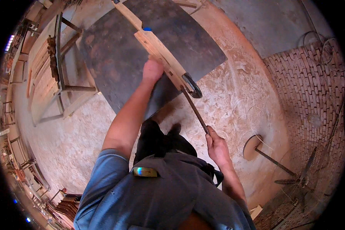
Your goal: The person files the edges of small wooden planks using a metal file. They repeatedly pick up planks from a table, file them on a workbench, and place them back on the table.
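A long pale wooden workpiece (165, 53) with small slots in its side runs diagonally over a dark flat-topped table (115, 46). My left hand (153, 69) is closed against its near side, the fingers partly hidden by the wood. At the workpiece's near end is a dark curved piece (193, 85). My right hand (217, 147) grips the lower end of a long narrow dark bar (194, 110). The bar's far tip meets the near end of the wood, close to the dark curved piece. Whether the bar is a file or a chisel I cannot tell.
To the left stands a wooden frame or rack (46, 76). A standing fan (304, 178) with a round base (253, 147) is at the lower right, near a brick surface (303, 88). Cables (322, 50) hang at the upper right.
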Available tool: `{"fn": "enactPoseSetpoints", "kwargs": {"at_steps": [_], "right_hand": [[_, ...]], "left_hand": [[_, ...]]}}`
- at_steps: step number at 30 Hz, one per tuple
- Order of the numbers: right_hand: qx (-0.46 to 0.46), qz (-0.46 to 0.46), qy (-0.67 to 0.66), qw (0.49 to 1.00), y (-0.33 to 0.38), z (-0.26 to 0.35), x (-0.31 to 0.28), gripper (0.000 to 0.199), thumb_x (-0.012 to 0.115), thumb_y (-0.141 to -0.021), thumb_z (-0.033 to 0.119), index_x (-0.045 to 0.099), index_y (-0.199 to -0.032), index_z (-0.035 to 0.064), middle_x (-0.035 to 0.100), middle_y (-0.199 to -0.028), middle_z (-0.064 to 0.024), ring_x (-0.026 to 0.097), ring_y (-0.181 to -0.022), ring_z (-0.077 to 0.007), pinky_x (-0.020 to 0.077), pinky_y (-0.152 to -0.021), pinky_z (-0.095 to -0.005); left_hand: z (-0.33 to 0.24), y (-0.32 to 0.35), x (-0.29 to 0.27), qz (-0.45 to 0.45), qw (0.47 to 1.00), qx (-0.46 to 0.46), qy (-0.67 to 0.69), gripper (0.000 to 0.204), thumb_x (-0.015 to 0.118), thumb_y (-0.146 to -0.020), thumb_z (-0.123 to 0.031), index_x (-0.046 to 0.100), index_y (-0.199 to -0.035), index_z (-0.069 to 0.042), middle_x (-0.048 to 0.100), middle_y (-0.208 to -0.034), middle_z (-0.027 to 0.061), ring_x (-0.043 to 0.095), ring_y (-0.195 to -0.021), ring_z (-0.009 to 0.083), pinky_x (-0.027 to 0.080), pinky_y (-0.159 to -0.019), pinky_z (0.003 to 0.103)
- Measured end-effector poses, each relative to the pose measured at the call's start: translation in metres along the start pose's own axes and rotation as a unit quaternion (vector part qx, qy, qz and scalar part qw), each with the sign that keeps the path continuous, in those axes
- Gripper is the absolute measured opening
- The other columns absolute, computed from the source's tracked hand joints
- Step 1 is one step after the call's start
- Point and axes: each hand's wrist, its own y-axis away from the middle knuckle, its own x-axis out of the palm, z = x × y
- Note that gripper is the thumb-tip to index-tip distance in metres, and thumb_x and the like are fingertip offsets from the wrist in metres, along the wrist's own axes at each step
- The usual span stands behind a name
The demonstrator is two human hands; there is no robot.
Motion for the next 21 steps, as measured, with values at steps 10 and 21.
{"fn": "enactPoseSetpoints", "kwargs": {"at_steps": [10, 21], "right_hand": [[0.047, 0.038, 0.008, 0.998, -0.028, 0.030, 0.000, 0.034, 0.053, -0.096, 0.017, 0.056, -0.128, 0.0053, 0.064, -0.096, -0.0283, 0.064, -0.091, -0.0439, 0.0513, -0.075, -0.0449], [-0.006, 0.002, 0.018, 1.000, -0.059, 0.047, 0.018, 0.036, 0.055, -0.095, 0.020, 0.055, -0.127, 0.0043, 0.065, -0.084, -0.0262, 0.064, -0.078, -0.0438, 0.0508, -0.067, -0.0505]], "left_hand": [[0.032, -0.046, 0.000, 0.011, 0.998, -0.043, 0.051, 0.037, 0.046, -0.092, -0.028, 0.058, -0.108, 0.004, 0.064, -0.102, 0.0301, 0.060, -0.102, 0.0457, 0.048, -0.089, 0.051], [0.042, -0.084, -0.022, 0.004, 1.000, -0.018, 0.023, 0.033, 0.043, -0.094, -0.021, 0.055, -0.113, 0.003, 0.068, -0.084, 0.0209, 0.067, -0.060, 0.0300, 0.053, -0.061, 0.042]]}}
